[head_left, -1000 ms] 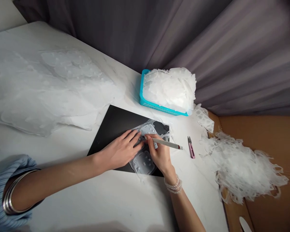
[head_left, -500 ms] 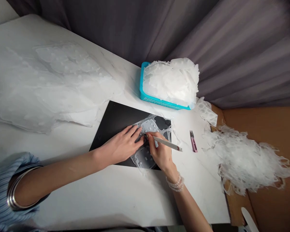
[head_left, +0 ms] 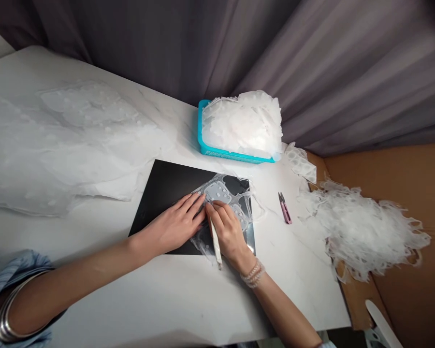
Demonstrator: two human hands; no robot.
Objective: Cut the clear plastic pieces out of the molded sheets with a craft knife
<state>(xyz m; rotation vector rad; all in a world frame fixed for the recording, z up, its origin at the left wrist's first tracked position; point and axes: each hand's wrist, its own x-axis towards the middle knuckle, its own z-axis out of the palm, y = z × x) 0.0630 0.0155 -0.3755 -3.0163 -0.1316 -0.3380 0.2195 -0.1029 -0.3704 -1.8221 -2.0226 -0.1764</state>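
A translucent, rubbery-looking moulded sheet (head_left: 217,191) with rounded panels and small raised spots lies on a black mat (head_left: 159,188). My left hand (head_left: 181,222) rests palm down on the sheet and mat, fingers stretched out. Close beside its fingertips, my right hand (head_left: 226,229) is closed round a slim, pen-like tool with a whitish handle (head_left: 216,246). The handle slants down toward the near edge of the mat. Its working tip is hidden by my fingers, so I cannot tell its exact kind.
Behind the mat stands a blue basket (head_left: 235,155) heaped with translucent pieces. Pink thread snips (head_left: 284,209) lie to the right. A tangle of clear scraps (head_left: 369,229) spills over a cardboard box (head_left: 391,169). Stacked translucent sheets (head_left: 76,145) cover the table's left side.
My right hand has turned the tool, so its handle now points toward me instead of rightward. My left hand stays flat on the sheet. The whole view has shifted slightly.
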